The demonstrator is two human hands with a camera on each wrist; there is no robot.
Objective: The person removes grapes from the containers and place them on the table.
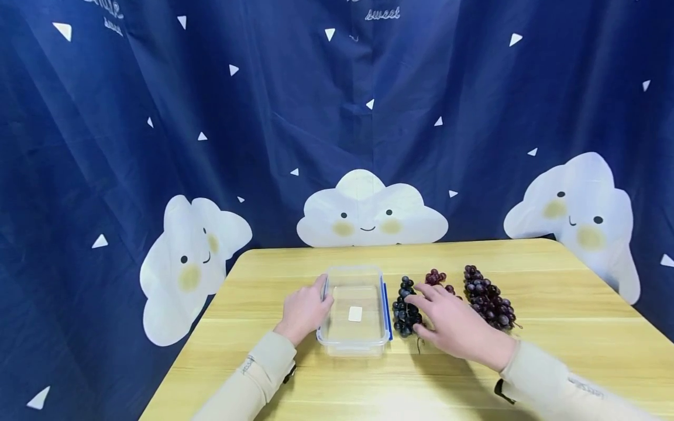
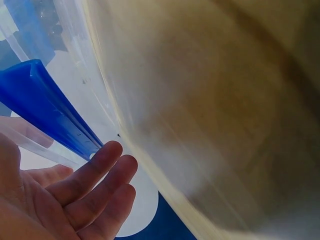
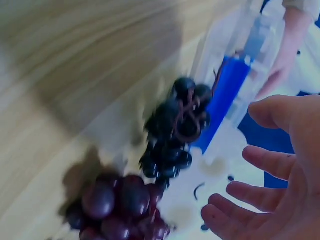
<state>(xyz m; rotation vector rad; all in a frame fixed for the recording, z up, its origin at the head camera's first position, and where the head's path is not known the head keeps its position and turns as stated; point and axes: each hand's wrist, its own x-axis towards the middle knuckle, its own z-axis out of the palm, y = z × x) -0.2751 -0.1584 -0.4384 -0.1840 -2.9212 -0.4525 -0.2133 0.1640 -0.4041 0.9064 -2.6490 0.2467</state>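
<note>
A clear plastic food container (image 1: 354,349) with blue side latches stands lidless on the table. My left hand (image 1: 306,309) is at its left rim, thumb and forefinger holding the wall; in the left wrist view the fingers (image 2: 102,192) lie by a blue latch (image 2: 47,107). Right of the container lies a bunch of black grapes (image 1: 404,318). My right hand (image 1: 458,324) hovers over it with spread fingers; the right wrist view shows a gap between the hand (image 3: 270,185) and the black grapes (image 3: 170,125).
A red grape bunch (image 1: 434,276) lies partly hidden behind my right hand. Farther right rests a larger dark purple bunch (image 1: 487,298). All lie on a light wooden table (image 1: 568,327). A blue curtain (image 1: 274,117) with cloud prints hangs behind its far edge.
</note>
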